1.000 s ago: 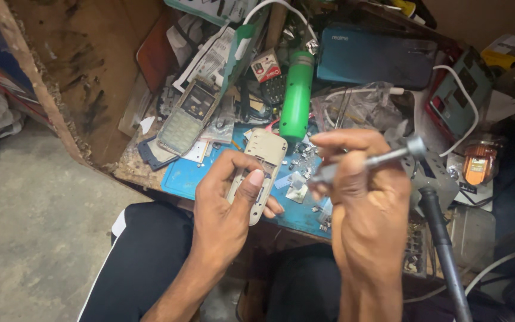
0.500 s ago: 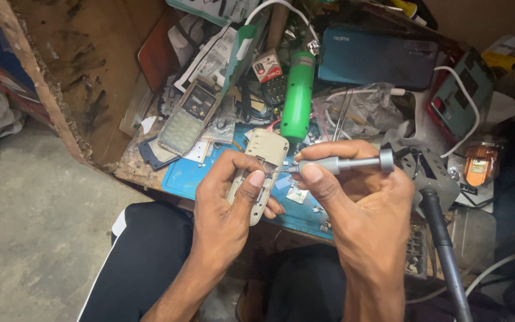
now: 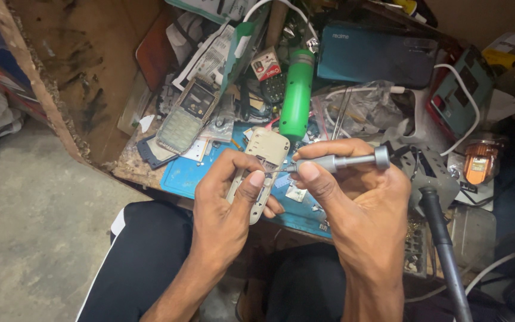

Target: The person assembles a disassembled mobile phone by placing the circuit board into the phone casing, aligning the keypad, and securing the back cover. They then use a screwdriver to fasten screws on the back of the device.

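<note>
A beige phone shell [image 3: 261,164] was gripped by the left hand [image 3: 227,209]; just right of it, a grey screwdriver [image 3: 344,161] was pinched by the right hand [image 3: 359,200], tip at the shell.

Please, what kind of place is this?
Probably a small phone repair bench. The left hand holds an opened beige phone shell, the right hand holds a small grey screwdriver, and another keypad phone lies among loose parts.

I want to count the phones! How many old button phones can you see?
2. A beige plastic phone shell is held in the left hand; a grey keypad phone lies on the bench beyond it. More may hide in the clutter.
</note>
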